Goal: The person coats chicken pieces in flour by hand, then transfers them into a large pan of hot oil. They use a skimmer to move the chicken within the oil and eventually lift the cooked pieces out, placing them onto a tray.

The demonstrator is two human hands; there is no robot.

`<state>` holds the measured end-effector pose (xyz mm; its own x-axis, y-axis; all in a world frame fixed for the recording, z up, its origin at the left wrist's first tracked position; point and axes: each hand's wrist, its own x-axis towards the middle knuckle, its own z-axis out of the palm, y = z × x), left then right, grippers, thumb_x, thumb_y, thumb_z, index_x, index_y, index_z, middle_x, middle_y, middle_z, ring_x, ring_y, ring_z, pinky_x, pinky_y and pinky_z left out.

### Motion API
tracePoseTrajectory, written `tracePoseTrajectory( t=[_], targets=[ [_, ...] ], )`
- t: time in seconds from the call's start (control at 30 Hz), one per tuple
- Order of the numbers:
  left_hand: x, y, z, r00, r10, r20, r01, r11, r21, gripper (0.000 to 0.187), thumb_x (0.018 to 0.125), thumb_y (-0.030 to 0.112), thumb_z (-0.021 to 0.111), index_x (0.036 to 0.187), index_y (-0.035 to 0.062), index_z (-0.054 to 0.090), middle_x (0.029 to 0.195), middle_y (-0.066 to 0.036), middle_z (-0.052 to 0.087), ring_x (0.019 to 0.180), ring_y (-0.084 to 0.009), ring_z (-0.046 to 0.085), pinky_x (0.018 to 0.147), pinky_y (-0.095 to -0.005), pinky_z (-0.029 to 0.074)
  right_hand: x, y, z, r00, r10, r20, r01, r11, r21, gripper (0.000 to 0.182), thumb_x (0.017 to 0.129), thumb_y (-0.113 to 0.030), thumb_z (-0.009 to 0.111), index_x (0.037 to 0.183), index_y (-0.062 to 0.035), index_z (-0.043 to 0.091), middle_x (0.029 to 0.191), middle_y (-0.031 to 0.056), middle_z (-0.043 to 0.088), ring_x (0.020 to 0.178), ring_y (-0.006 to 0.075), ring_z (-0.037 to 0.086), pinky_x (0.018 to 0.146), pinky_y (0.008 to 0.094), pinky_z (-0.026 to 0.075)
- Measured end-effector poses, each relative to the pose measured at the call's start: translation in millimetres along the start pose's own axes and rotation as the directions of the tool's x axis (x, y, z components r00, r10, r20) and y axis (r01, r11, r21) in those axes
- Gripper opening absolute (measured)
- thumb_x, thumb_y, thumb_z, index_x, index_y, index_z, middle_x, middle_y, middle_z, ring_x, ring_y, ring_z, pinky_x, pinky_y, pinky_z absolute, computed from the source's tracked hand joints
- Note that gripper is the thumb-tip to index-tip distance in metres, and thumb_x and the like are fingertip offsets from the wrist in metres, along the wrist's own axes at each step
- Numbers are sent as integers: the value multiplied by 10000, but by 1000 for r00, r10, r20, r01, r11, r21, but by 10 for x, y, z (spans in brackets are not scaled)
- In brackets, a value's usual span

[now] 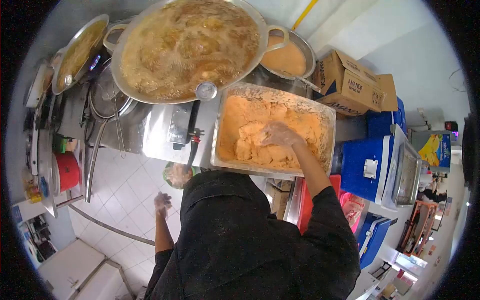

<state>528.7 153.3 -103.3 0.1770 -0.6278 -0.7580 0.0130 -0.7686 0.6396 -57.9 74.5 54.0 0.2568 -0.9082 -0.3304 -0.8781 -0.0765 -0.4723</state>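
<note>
My right hand (281,134), dusted with flour, rests on the coated pieces in a metal tray (327,145) of orange breading flour (230,112). Its fingers look stretched over the lumpy coated pieces (250,142); their tips partly merge with the flour. Off to the left, above the tiled floor, my left hand (162,203) hangs away from the counter. Flour marks it too, and its loosely bent fingers hold nothing. Near that hand, lower down, is a green-rimmed bowl (178,175) with pale contents, partly hidden by my body.
A large pan of bubbling oil (190,50) with a dial thermometer (206,91) stands beyond the tray. Behind are a pan of orange batter (287,59) and a cardboard box (350,85). Blue coolers (365,167) stand right; another oil pan (82,52) is at left.
</note>
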Motion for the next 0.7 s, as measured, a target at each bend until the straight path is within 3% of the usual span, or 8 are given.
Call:
tracePoseTrajectory(
  t=[0.07,0.23,0.37,0.43,0.47,0.57,0.63,0.7],
  targets=[
    [46,-409,-180,999,-1,37,3,998,-68,442,902,432,375,880,16,523,690,-110,577,522,-175,480,446,-303,410,156,95,82,986,21,-164,-10,998,69,332,662,-262,676,905,-47,608,870,142,582,905,316,546,818,396,430],
    [-136,-1031,-216,982,-188,16,189,976,-108,444,899,437,379,858,20,527,672,-106,578,520,-179,485,443,-310,398,774,-376,158,969,-106,221,137,982,-130,290,636,-249,667,824,-43,588,897,124,597,884,308,550,784,390,428],
    [311,-704,259,973,-169,160,173,985,-13,441,898,437,384,859,22,527,672,-105,578,517,-179,486,439,-309,399,619,-469,507,951,-294,-92,232,880,-414,177,714,-271,598,660,-103,611,693,93,603,717,281,577,633,415,460],
    [597,-378,682,962,-148,229,140,989,53,439,897,437,387,859,23,527,672,-105,578,515,-179,487,437,-309,400,940,132,1152,652,-595,-470,676,737,4,261,749,-296,535,557,-122,569,601,107,543,556,299,510,502,433,414],
    [695,-202,920,956,-137,260,118,989,88,438,896,437,388,859,23,527,672,-105,578,514,-179,487,436,-309,400,134,-531,175,581,-654,-484,692,711,-129,218,735,-181,570,575,-79,462,568,103,441,581,285,467,532,371,387],
    [885,235,1494,937,-103,335,45,983,177,436,895,438,392,859,25,526,673,-105,579,512,-179,488,434,-309,401,336,-105,648,693,-446,-566,719,480,503,196,696,-199,629,607,-68,514,581,123,472,555,282,465,505,375,387],
    [911,458,1748,921,-94,379,9,976,219,434,895,438,394,860,25,526,673,-105,579,510,-179,488,432,-309,402,-293,-611,195,824,-336,-455,564,555,612,236,784,-164,539,615,-25,450,620,141,444,618,276,468,558,331,380],
    [935,529,1854,915,-82,396,-17,971,240,433,894,438,396,860,26,526,673,-104,579,509,-179,489,430,-309,403,-535,-800,-86,790,-366,-493,610,375,699,201,772,-145,538,634,-24,457,636,124,464,624,257,460,565,322,378]
  ],
)
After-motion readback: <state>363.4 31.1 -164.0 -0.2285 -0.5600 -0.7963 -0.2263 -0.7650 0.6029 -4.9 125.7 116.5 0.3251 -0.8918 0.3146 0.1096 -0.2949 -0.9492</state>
